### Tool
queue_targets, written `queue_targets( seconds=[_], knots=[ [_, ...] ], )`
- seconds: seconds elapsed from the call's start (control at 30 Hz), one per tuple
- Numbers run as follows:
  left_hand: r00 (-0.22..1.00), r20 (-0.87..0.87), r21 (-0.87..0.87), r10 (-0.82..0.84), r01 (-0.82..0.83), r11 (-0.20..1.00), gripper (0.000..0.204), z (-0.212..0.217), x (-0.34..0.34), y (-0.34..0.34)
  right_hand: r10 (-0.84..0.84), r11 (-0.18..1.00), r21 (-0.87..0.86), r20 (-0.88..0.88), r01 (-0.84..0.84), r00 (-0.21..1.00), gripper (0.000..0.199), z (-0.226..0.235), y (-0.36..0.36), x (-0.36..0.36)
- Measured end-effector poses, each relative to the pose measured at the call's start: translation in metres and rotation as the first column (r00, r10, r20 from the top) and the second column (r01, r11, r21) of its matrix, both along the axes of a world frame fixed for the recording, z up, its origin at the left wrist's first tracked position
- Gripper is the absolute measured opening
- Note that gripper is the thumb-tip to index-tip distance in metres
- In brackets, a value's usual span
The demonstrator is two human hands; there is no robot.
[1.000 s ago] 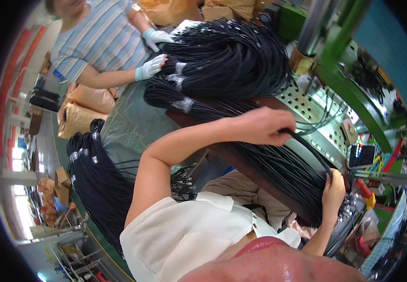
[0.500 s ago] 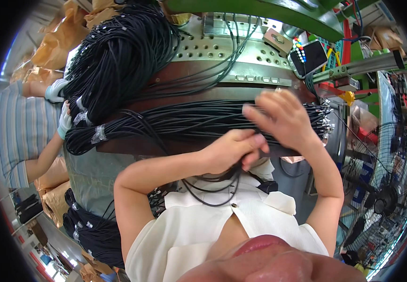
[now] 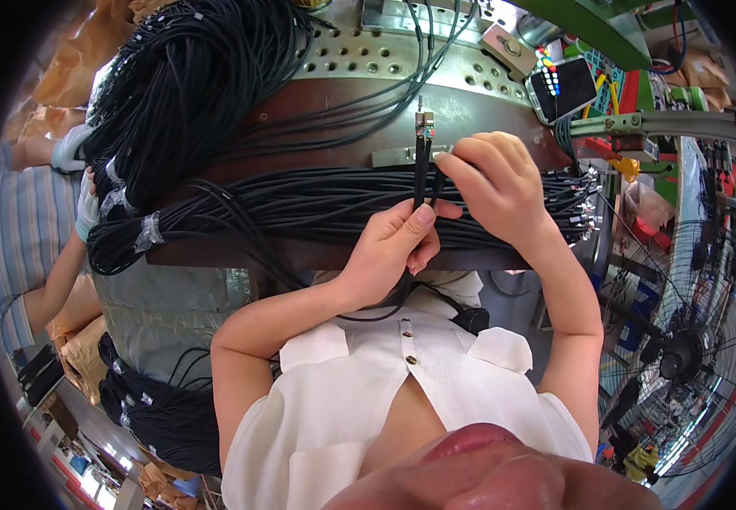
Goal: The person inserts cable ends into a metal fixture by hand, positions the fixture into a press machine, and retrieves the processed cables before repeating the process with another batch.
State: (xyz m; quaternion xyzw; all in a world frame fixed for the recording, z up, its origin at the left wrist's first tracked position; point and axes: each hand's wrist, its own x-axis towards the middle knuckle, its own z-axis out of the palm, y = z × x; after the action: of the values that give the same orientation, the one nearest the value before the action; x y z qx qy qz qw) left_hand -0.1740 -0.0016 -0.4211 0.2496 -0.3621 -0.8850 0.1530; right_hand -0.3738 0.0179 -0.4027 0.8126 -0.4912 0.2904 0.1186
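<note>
My left hand [image 3: 395,246] is closed around black cables [image 3: 421,174], whose metal connector ends [image 3: 424,126] point up and away from me. Beside them, my right hand [image 3: 501,185] pinches another black cable end between thumb and fingers; its tip is mostly hidden. The held cables hang down in a loop in front of my shirt. Just beyond my hands lies a long bundle of black cables [image 3: 317,204] along the table edge, tied with clear tape [image 3: 149,231] at its left end, its metal connectors [image 3: 587,208] at the right.
A big heap of black cables [image 3: 189,93] covers the table's left, where a co-worker's gloved hands [image 3: 70,149] rest. Behind stand a perforated metal plate [image 3: 359,59], a phone [image 3: 562,89] and a green machine frame [image 3: 593,25]. A fan [image 3: 682,353] is at the right.
My left hand has risen slightly leftward, and cable ends now stand up from it. The right hand, blurred and loose before, now pinches a cable end next to it. The view has shifted a little.
</note>
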Motion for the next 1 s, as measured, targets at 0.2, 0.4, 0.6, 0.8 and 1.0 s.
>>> queue_targets(
  seconds=[0.2, 0.4, 0.6, 0.8, 1.0],
  knots=[
    [0.998, 0.055, 0.291, 0.037, -0.051, 0.955, 0.036, 0.013, 0.008, -0.012, 0.059, 0.997, 0.043, -0.005, -0.059, 0.998, 0.020, -0.001, 0.005, 0.018],
    [0.980, 0.144, -0.288, 0.136, -0.090, 0.953, 0.033, 0.004, 0.030, -0.006, -0.236, 0.953, 0.259, 0.324, 0.154, 0.916, 0.018, -0.019, -0.011, 0.008],
    [0.984, -0.112, 0.315, 0.139, -0.098, 0.944, 0.044, 0.010, 0.028, -0.013, -0.290, 0.866, 0.500, 0.515, -0.008, 0.807, 0.019, -0.024, -0.008, 0.019],
    [0.986, -0.150, 0.280, 0.072, -0.028, 0.960, 0.047, -0.001, 0.026, -0.005, -0.293, 0.884, 0.465, 0.471, 0.048, 0.832, 0.023, -0.030, -0.009, 0.025],
    [0.999, -0.028, 0.070, 0.046, -0.044, 0.997, 0.048, 0.001, 0.016, -0.001, -0.231, 0.873, 0.487, 0.462, -0.028, 0.856, 0.016, -0.015, -0.011, 0.011]
  ],
)
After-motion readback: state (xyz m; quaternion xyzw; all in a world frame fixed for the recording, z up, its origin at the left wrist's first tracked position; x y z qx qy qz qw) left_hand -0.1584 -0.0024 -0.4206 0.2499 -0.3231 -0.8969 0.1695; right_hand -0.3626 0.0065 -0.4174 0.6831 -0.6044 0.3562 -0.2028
